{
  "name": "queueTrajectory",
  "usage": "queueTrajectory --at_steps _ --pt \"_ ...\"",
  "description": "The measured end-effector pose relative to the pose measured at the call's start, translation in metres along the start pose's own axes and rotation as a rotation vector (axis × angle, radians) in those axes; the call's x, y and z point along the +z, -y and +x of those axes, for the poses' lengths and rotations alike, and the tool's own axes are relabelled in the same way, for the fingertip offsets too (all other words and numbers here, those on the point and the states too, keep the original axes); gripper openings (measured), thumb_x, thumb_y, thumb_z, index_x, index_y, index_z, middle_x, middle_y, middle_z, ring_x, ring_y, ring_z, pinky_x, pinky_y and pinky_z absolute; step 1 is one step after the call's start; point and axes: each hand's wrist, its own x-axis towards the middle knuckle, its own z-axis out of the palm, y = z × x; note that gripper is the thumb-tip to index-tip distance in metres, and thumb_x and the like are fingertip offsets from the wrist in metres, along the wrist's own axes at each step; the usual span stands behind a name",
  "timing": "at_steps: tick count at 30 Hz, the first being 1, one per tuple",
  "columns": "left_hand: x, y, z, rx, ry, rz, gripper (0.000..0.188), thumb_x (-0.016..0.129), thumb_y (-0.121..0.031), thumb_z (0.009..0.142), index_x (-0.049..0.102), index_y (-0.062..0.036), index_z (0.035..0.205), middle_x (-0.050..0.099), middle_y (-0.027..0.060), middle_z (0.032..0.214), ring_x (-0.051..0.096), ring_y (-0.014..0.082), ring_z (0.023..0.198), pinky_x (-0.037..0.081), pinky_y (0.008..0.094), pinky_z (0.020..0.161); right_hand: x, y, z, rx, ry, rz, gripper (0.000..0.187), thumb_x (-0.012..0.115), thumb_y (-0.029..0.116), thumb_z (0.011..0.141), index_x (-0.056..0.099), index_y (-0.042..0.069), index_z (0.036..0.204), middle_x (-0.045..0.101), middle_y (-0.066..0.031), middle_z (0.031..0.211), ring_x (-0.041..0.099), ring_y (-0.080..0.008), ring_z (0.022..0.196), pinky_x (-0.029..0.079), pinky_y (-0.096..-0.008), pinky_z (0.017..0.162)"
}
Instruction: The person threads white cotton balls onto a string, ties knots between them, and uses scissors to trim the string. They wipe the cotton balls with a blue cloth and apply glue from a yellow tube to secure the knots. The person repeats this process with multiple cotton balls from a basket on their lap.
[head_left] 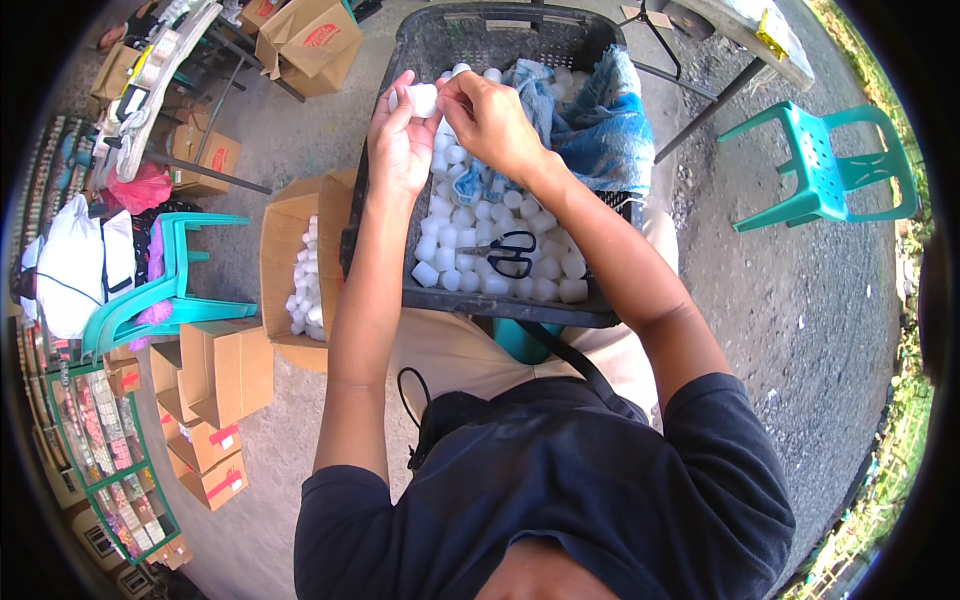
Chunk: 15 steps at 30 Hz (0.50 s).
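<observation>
My left hand (400,150) is raised over the far left part of a black plastic crate (455,300), its fingers closed round a small white cylindrical piece (421,99). Close against the right end of that piece, my right hand (492,120) is pinched; whatever lies between its fingertips is too small to make out. Many similar white pieces (450,232) fill the crate below. Scissors with dark blue handles (513,262) lie on top of them, toward the near side. A blue and white cloth (608,135) is draped over the crate's right side.
Left of the crate stands an open cardboard box (290,225) holding more white pieces. Green plastic chairs stand at the left (170,290) and right (825,165). Further boxes (228,375) sit on the floor at left. Tables (165,85) rise at far left and far right.
</observation>
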Motion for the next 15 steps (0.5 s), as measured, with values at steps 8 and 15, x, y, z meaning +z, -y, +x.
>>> queueTrajectory --at_steps 8,15 --pt "0.004 0.001 -0.002 0.029 -0.042 0.058 0.038 0.059 -0.021 0.094 0.044 0.0004 0.121 0.053 0.0176 0.117 0.054 0.0326 0.118 0.047 0.0408 0.099 -0.004 -0.005 0.0 -0.016 0.007 -0.041 0.014 0.065 0.009 0.078 0.058 -0.004 0.078 0.062 -0.0198 0.074 0.063 -0.0329 0.068 0.05 -0.0395 0.062" --pt "0.001 0.003 -0.001 0.039 0.012 0.074 0.032 0.065 -0.013 0.09 0.049 0.0004 0.113 0.057 0.0167 0.114 0.056 0.0314 0.116 0.047 0.0396 0.099 -0.01 -0.004 -0.001 0.095 0.154 -0.072 0.013 0.067 0.01 0.082 0.064 -0.002 0.084 0.066 -0.013 0.078 0.065 -0.0209 0.067 0.051 -0.0324 0.063"
